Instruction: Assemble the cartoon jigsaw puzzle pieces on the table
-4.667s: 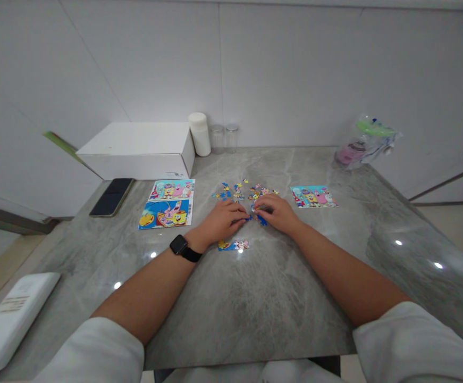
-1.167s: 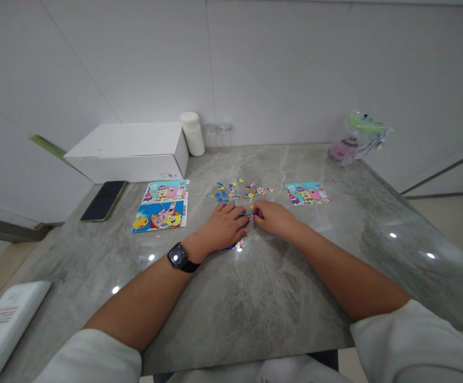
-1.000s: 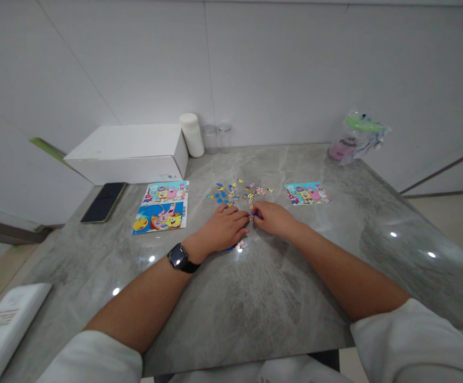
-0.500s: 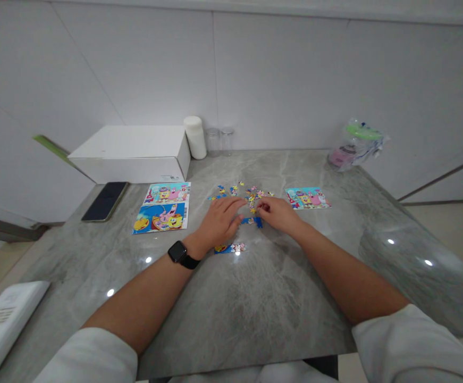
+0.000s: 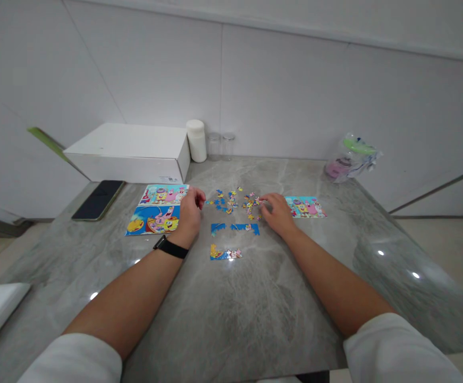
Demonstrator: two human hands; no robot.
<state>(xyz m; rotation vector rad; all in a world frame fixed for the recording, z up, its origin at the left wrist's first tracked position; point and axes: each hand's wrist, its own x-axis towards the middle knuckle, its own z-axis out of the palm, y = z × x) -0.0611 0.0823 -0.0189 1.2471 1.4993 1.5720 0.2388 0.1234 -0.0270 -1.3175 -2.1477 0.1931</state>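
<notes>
My left hand (image 5: 192,210) is at the right edge of a two-part cartoon picture sheet (image 5: 157,215). Its fingers are curled in together, and whatever they may hold is hidden. To its right lie loose jigsaw pieces (image 5: 231,200) in blue, yellow and pink. My right hand (image 5: 278,214) rests at the right side of this scatter, fingertips by the pieces, thumb and forefinger apart. Below the scatter are joined blue puzzle pieces (image 5: 245,227) and a small blue corner section (image 5: 217,227). Nearer me lies a joined yellow and pink strip (image 5: 226,254).
A smaller cartoon picture card (image 5: 309,207) lies beyond my right hand. On the left are a phone (image 5: 99,200) and a white box (image 5: 127,151). A white bottle (image 5: 196,141), two clear glasses (image 5: 221,146) and a bagged cup (image 5: 348,159) stand along the back.
My left hand has moved left from over the puzzle pieces to the picture sheet, its fingers now curled. The joined sections are uncovered. My right hand has shifted slightly right and its fingers have loosened.
</notes>
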